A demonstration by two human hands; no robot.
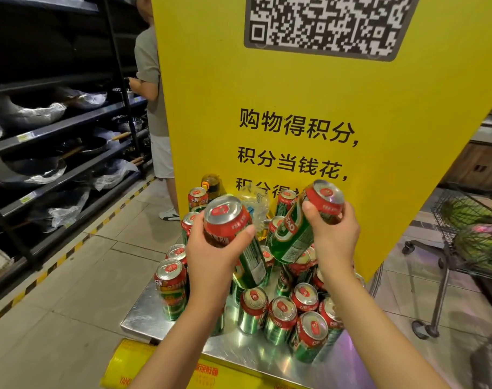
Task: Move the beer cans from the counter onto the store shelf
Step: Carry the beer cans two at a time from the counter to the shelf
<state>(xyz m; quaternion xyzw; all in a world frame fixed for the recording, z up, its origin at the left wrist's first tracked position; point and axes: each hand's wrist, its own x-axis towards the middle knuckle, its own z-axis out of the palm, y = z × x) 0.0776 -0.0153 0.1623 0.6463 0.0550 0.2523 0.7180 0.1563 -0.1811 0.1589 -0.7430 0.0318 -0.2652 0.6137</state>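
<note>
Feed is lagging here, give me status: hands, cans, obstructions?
Left hand and right hand each gripping one beer can, lifted. Many cans on the steel counter. Yellow sign directly ahead.

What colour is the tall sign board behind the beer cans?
The tall sign board is yellow with black characters, seen in the head view.

Hidden behind the tall yellow printed sign board (267, 108): most of a bystander in a grey shirt and white shorts (152, 108), head cut off by the top edge. Cut by that same edge: the black-and-white QR code panel (323, 23). Covered by raised green-and-red beer cans (303, 226) and a crumpled clear plastic bottle (253, 206): the sign's bottom text line. Hidden under both forearms: parts of several standing cans on the shiny steel counter (155, 318). Blurred and cropped at right: a black wire shopping cart (464, 234), contents unreadable.
</note>
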